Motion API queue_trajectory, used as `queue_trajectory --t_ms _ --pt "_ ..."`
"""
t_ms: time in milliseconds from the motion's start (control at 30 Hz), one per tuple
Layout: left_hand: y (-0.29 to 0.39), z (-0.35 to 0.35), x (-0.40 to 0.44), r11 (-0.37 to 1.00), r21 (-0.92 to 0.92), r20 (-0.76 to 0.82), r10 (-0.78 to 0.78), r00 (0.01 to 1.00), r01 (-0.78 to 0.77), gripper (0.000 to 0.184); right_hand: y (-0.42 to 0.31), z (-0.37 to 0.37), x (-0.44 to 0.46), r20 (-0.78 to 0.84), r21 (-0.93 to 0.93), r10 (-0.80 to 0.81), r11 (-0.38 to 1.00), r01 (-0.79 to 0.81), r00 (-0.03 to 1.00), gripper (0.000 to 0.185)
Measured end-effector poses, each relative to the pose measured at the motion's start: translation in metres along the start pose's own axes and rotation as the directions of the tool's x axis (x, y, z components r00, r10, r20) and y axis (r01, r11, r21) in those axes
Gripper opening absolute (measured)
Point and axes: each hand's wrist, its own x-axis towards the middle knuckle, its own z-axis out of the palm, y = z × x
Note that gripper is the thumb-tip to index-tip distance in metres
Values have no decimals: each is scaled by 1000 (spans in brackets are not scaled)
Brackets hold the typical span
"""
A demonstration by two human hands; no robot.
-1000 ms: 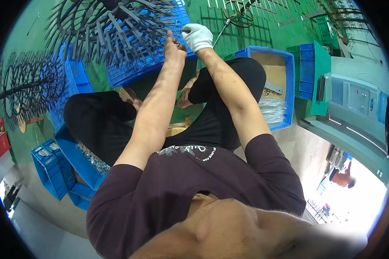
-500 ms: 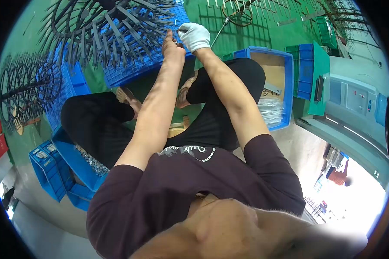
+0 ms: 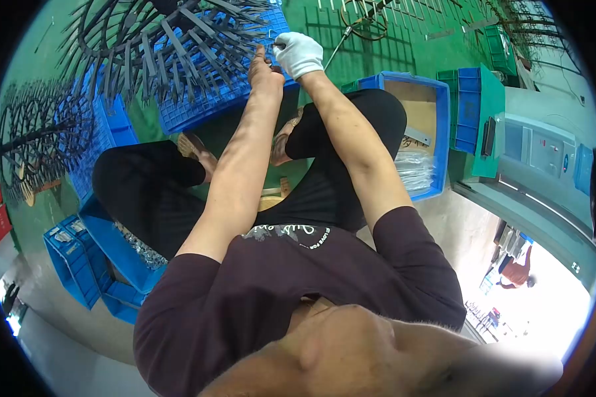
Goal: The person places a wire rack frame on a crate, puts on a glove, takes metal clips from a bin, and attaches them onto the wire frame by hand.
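Observation:
My left hand [image 3: 264, 71], bare, is at the right edge of the dark rack of flat, spiky prongs [image 3: 172, 56]. One finger points up along the prong tips while the others are curled. Whatever lies between them is too small to make out. Close beside it on the right, my right hand [image 3: 299, 55] wears a white glove, its fingers pinched together toward the prong tips; what they hold is hidden. Beneath the rack is a blue plastic crate [image 3: 198, 109].
A blue bin [image 3: 442, 132] with clear plastic packets [image 3: 414, 171] stands at the right. Blue bins [image 3: 112, 255] with small shiny parts [image 3: 139, 246] are at the left. More spiky racks [image 3: 43, 129] stand further left. A person [image 3: 518, 271] is far off at lower right.
My gloved right hand has shifted slightly left and up, closer to my left hand. The rack has moved a little left in view. My left hand keeps nearly the same pose.

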Motion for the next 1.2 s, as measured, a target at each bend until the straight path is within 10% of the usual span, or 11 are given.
queue_trajectory --t_ms 1200 --pt "9 4 -19 999 -30 -44 -41 998 40 32 -2 -6 7 19 -131 -162 978 163 987 14"
